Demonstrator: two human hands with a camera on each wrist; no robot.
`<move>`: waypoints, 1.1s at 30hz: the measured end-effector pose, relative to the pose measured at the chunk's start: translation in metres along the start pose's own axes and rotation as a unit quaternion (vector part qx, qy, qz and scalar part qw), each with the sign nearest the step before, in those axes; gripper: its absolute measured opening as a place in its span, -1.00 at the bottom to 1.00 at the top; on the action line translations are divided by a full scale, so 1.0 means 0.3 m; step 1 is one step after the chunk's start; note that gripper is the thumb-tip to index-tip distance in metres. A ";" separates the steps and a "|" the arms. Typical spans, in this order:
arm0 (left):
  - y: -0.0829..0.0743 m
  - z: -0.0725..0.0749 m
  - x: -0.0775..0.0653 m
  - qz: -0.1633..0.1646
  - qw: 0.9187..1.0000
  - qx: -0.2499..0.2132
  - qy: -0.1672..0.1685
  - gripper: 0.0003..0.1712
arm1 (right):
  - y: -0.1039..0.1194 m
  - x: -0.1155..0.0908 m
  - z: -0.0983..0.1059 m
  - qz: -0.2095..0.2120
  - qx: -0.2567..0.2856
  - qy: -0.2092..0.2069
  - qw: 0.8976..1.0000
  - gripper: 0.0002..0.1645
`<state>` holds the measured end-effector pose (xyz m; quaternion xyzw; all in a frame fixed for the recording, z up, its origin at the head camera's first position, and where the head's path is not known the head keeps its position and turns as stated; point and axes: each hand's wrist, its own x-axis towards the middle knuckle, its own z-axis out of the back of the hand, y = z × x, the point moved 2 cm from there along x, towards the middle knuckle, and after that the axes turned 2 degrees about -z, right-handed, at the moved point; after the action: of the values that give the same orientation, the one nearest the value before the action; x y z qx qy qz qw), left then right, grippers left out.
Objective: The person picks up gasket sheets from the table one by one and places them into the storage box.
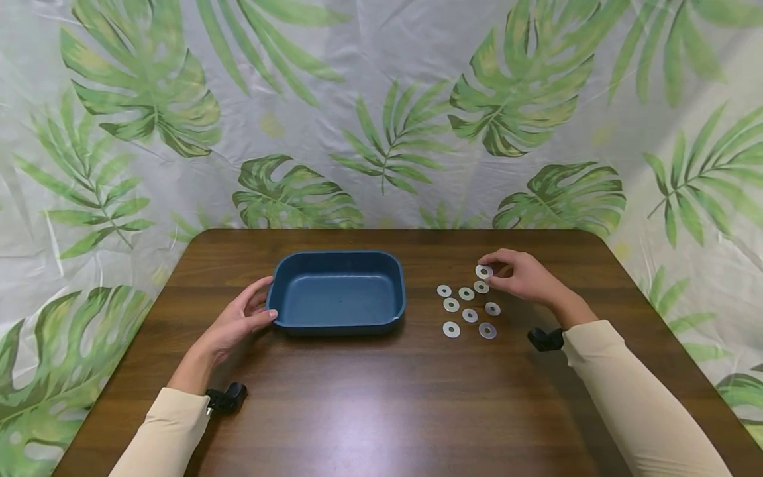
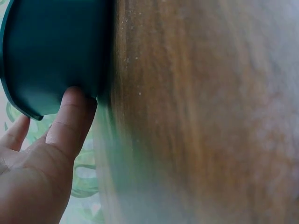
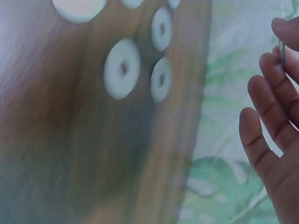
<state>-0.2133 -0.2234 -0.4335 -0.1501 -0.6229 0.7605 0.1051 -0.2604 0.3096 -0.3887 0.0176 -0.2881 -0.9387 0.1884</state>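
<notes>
A blue rectangular tub [image 1: 340,324] stands on the wooden table. My left hand [image 1: 241,318] is at its left end, thumb at the front corner and other fingers against the side wall; in the left wrist view its extended fingers [image 2: 70,121] touch the tub's wall [image 2: 56,60]. To the right, my right hand [image 1: 524,275] pinches a flat metal washer [image 1: 479,271] between thumb and finger. The right wrist view shows this washer [image 3: 281,52] edge-on, the other fingers loosely extended. Several more washers [image 1: 451,305] lie on the table beside and below that hand.
The brown table [image 1: 357,397] has rounded back corners. Behind it hangs a leaf-patterned cloth [image 1: 393,132]. A small black device [image 1: 226,397] sits at the left wrist, and a similar device [image 1: 545,339] at the right wrist.
</notes>
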 end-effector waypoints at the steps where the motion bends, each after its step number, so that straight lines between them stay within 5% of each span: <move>1: 0.000 0.001 -0.001 -0.002 1.000 -0.001 0.000 -0.12 | 0.017 0.008 0.001 0.005 0.002 0.002 1.000 -0.61; 11: 0.001 -0.001 -0.006 -0.009 1.000 -0.018 0.004 -0.10 | 0.143 0.091 -0.009 0.049 0.002 0.017 0.999 -0.60; 33: 0.010 0.005 -0.001 0.003 1.000 -0.021 -0.004 -0.10 | 0.333 0.233 -0.060 0.051 0.086 0.077 0.992 -0.54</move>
<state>-0.2133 -0.2255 -0.4360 -0.1514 -0.6389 0.7480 0.0969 -0.2883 0.1983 -0.3439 0.0911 -0.3526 -0.8956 0.2556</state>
